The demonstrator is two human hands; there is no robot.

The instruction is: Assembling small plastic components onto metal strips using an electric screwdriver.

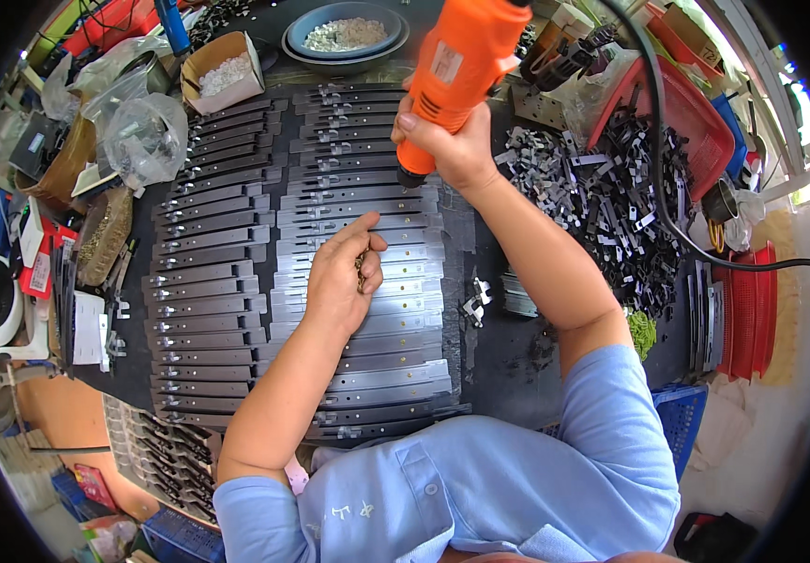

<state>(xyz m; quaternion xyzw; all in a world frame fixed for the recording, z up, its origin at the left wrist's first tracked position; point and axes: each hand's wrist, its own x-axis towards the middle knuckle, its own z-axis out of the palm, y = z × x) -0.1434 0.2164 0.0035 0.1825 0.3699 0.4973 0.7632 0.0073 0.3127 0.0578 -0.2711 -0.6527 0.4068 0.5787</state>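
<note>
Two columns of long grey metal strips (208,281) cover the dark table (508,357), laid side by side like rungs; the left column is darker, the right one (367,235) is brighter. At the far left there are clear plastic bags (142,131) and a cardboard box with small white parts (225,70), and behind the strips stands a grey bowl with pale small pieces (344,36).

The left hand (341,277) rests on the bright strips in the middle of the right column. Its forefinger is stretched forward and touches a strip, while the other fingers are curled in around some small pieces, which look like screws; I cannot tell how many. The right hand (452,141) is closed firmly around the grip of an orange electric screwdriver (456,70), which points down at the upper part of the same column; the tip itself is hidden behind the hand. Its black cable (658,178) runs away to the right, over a heap of small dark metal brackets (611,206) and a red tray (691,113).

In my judgement the step in hand is fastening along the right column: one hand places a screw, the other drives it. The next move probably calls for a screw set exactly into a hole and the tool held upright on it, without disturbing the neighbouring strips.
</note>
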